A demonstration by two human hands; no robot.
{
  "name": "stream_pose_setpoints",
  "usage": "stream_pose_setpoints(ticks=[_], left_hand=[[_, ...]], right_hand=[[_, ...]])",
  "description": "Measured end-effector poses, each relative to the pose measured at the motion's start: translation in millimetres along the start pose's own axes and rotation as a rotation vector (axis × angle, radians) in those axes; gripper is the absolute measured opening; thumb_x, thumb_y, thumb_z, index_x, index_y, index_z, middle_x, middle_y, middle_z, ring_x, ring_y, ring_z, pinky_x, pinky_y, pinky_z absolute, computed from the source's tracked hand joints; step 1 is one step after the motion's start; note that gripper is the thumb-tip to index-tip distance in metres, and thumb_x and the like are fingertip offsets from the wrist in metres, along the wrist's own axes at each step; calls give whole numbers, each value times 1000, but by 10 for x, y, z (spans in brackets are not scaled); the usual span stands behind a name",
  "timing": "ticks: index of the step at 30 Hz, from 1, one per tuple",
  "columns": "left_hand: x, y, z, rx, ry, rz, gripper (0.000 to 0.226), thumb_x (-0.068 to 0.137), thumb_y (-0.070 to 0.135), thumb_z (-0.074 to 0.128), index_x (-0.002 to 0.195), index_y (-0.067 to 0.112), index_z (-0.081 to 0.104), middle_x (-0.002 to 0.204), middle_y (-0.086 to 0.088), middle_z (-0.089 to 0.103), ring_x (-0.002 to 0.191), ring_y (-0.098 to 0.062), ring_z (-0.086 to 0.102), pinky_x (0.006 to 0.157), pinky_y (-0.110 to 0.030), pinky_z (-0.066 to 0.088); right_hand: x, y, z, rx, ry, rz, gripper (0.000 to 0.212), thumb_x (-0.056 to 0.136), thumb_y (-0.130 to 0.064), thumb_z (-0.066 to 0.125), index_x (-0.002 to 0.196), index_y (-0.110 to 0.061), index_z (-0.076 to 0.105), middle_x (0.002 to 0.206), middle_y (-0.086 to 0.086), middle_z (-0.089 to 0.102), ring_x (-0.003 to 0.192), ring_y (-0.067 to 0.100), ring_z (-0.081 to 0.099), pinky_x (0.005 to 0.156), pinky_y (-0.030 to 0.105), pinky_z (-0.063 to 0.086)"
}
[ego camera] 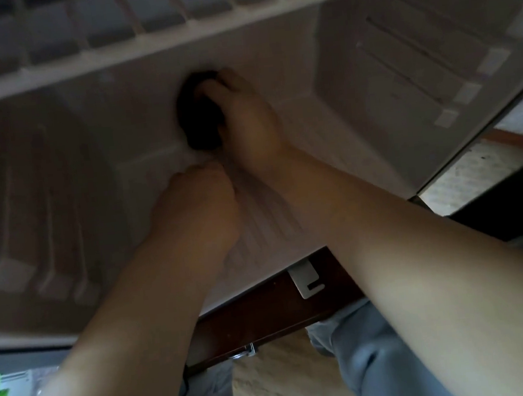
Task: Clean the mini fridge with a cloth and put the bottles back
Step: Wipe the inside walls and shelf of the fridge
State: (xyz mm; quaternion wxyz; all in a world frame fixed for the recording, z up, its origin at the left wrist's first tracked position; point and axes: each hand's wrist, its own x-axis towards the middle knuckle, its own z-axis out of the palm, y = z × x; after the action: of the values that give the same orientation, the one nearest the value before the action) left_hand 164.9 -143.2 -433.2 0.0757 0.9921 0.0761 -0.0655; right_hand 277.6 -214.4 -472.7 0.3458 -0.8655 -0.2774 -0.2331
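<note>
Under one wire shelf (175, 43) reach two hands: right hand (246, 119) grips one dark cloth (198, 121), left hand (197, 207) is fisted.

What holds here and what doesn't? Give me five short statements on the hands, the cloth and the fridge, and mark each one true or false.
1. The right hand grips a dark cloth inside the mini fridge. True.
2. The dark cloth is white. False: it is nearly black.
3. The left hand is curled into a fist. True.
4. Bottles stand inside the mini fridge. False: none shows in it.
5. A wire shelf runs above both hands. True.
</note>
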Motion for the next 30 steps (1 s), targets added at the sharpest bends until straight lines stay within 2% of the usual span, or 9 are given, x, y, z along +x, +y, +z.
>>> stream_pose_setpoints(ticks=[4,8,12,15,17,19,24,27,30], left_hand=[[-5,-32,-9,-37,11,1,39,97,29,43,130,9,45,129,-16,50,118,-32,48,89,-35,41],[-22,-83,-12,-26,24,15,38,97,29,42,130,10,45,129,-14,50,118,-32,47,87,-34,40],[-39,-154,21,8,37,2,34,97,28,42,125,8,47,126,-16,50,116,-34,47,86,-36,41],[-64,-136,46,51,19,-21,30,97,23,44,121,5,49,124,-16,50,114,-34,48,85,-37,42],[-124,-71,43,46,36,-10,28,97,19,45,122,6,49,125,-14,50,114,-31,49,86,-37,42],[-207,-4,4,28,105,51,26,97,16,44,120,8,51,125,-11,52,113,-28,49,86,-35,41],[-556,156,-251,-87,291,256,31,96,19,43,126,18,51,129,-2,51,121,-21,43,96,-29,36],[-901,243,-523,-106,379,361,27,83,23,43,98,16,65,101,-1,63,95,-23,60,75,-28,48],[-1240,260,-820,-159,485,430,24,74,22,45,81,13,65,80,-2,64,72,-25,61,51,-30,51]], right_hand=[[49,567,-392,-148,328,497,30,86,-13,50,112,0,60,104,13,62,92,18,58,85,22,44],[92,570,-391,-55,294,536,44,77,-9,54,120,0,58,119,17,61,112,28,57,96,26,40],[305,-19,-252,191,369,216,41,66,-3,63,107,3,66,104,19,67,96,21,61,83,-1,33],[196,-291,-15,179,91,-24,36,63,-1,61,98,2,70,99,22,69,92,31,63,81,12,37],[81,-300,-56,176,13,29,36,66,-1,55,99,1,71,101,21,68,93,34,64,81,25,43],[-9,-271,-277,170,89,135,34,71,4,56,101,0,71,100,20,70,92,31,65,82,28,47],[-381,-419,-1245,61,78,99,31,76,10,59,99,-8,67,102,8,66,97,19,59,81,12,37],[-665,-502,-1815,8,-7,30,28,76,7,57,94,-13,62,97,-4,56,93,14,55,78,6,35],[-732,-697,-2316,-10,61,31,28,76,11,60,90,-13,63,94,-4,58,92,8,54,81,4,35]])
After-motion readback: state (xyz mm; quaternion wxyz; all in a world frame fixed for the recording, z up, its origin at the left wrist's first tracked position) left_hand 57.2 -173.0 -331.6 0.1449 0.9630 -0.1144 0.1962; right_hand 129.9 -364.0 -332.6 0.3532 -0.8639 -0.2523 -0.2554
